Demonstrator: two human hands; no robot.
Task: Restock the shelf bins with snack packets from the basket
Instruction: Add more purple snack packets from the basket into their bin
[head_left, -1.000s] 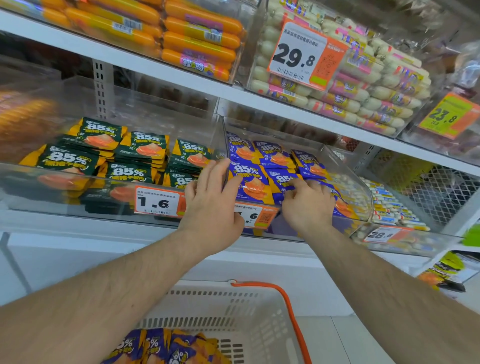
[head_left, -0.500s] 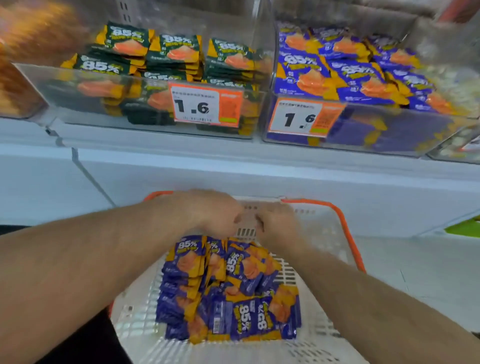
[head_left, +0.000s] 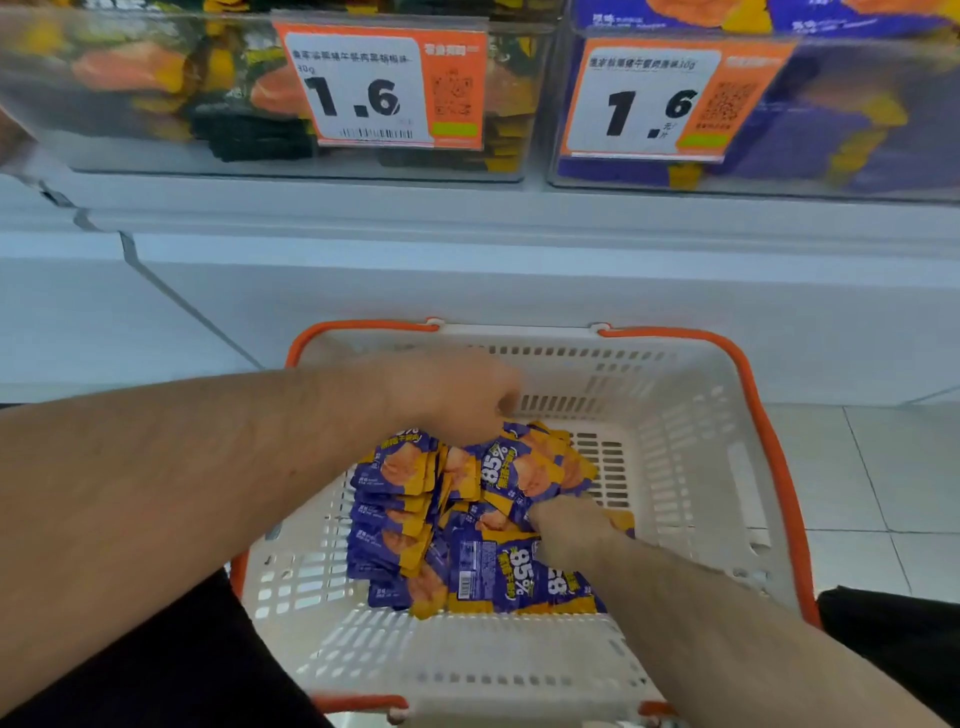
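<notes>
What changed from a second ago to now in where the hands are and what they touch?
Both hands left the purple bin and came down into the basket. The left hand now sits at the pile's far edge; the right hand digs into the purple packets. Whether either grips one yet is unclear. The bins, price tags and basket stayed put.

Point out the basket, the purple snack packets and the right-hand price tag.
basket (head_left: 691, 467), head view, on its bare white right wall.
purple snack packets (head_left: 488, 571), head view, on the front packet's printed face.
right-hand price tag (head_left: 644, 104), head view, on the white panel with the price.
</notes>
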